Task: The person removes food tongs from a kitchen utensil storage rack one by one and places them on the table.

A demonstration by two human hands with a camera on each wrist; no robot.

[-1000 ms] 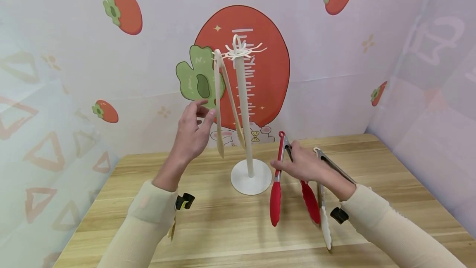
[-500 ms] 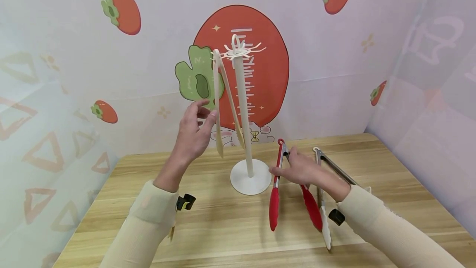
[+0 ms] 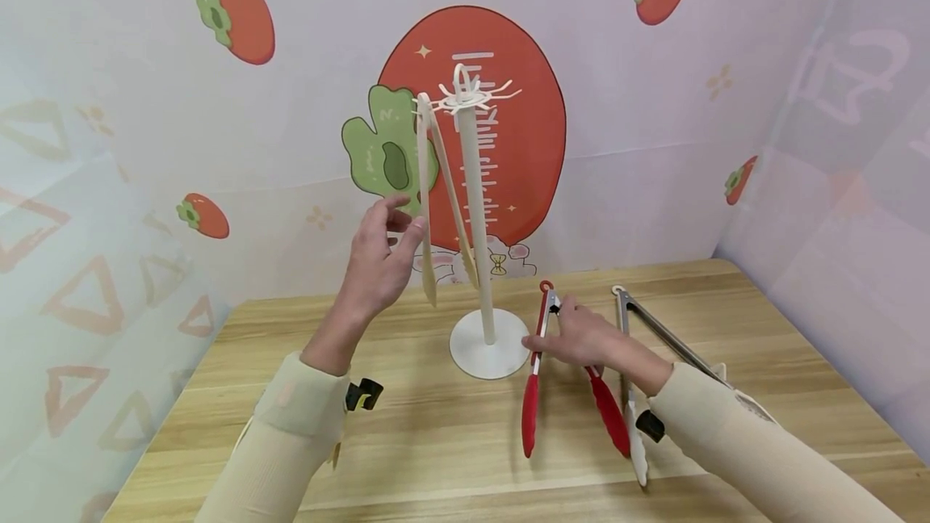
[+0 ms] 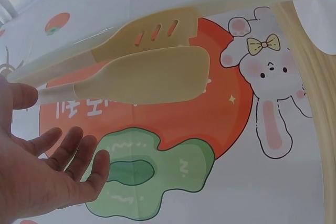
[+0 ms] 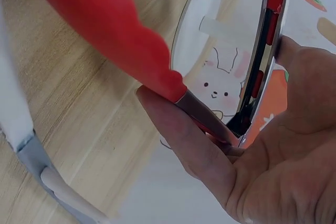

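A pair of cream tongs (image 3: 425, 176) hangs from a left hook of the white stand (image 3: 476, 224). In the left wrist view its flat ends show, one solid and one slotted (image 4: 149, 24). My left hand (image 3: 378, 261) is beside one tong arm, with its thumb tip right at that arm and the other fingers loosely bent, curled round nothing. Right of the stand, my right hand (image 3: 581, 335) grips red-tipped tongs (image 3: 530, 418), thumb on one arm and fingers at the other. These tongs are spread apart, red tips toward me.
White-tipped metal tongs (image 3: 637, 450) lie on the wooden table (image 3: 421, 458) just right of the red pair, partly under my right forearm. The stand's round base (image 3: 487, 361) is left of the red tongs. A patterned backdrop (image 3: 305, 103) rises behind the table.
My right hand and the red tongs have moved down and slightly left, toward me. The left hand has stayed almost still beside the hanging tongs.
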